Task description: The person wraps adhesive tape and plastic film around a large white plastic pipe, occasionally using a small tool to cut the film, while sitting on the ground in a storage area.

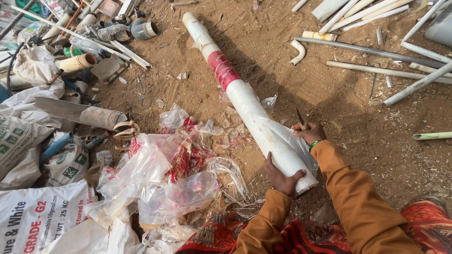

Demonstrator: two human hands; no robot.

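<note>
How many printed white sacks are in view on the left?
3: one at the left edge, one beside the blue pipe, one at the bottom-left corner. More may lie hidden under the plastic wrap.

Long white pipe [249, 106] (red band, clear wrap) flat on sandy ground.
</note>
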